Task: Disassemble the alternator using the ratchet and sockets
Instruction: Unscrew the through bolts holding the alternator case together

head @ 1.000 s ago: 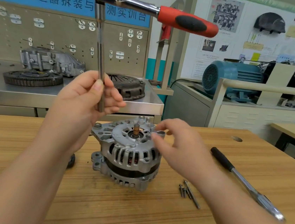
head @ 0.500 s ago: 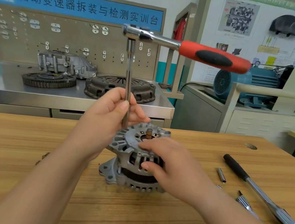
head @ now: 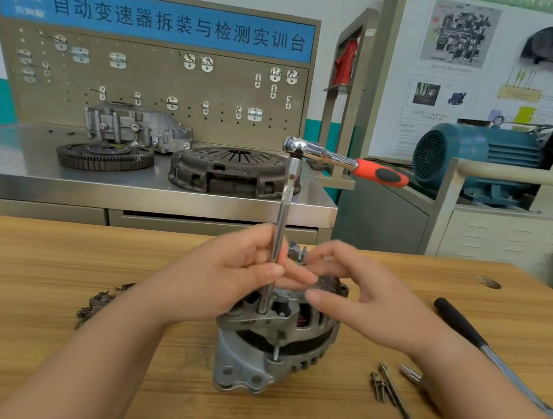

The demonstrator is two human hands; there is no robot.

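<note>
The silver alternator (head: 273,346) stands upright on the wooden table (head: 45,355). A ratchet (head: 342,161) with a red and black handle sits atop a long extension bar (head: 283,217) whose lower end is on a bolt at the alternator's near rim. My left hand (head: 225,279) grips the bar's lower part between thumb and fingers. My right hand (head: 360,305) hovers over the alternator's top right with loosely curved fingers, holding nothing I can see.
Removed long bolts (head: 392,391) and a socket (head: 411,374) lie right of the alternator. A black-handled breaker bar (head: 492,358) lies at far right. A dark part (head: 99,303) sits to the left. A steel bench behind carries a clutch plate (head: 234,170) and a flywheel (head: 105,155).
The ratchet and bar came down and right onto a bolt at the near rim. My right hand lifted off the alternator's top. The camera view shifted closer.
</note>
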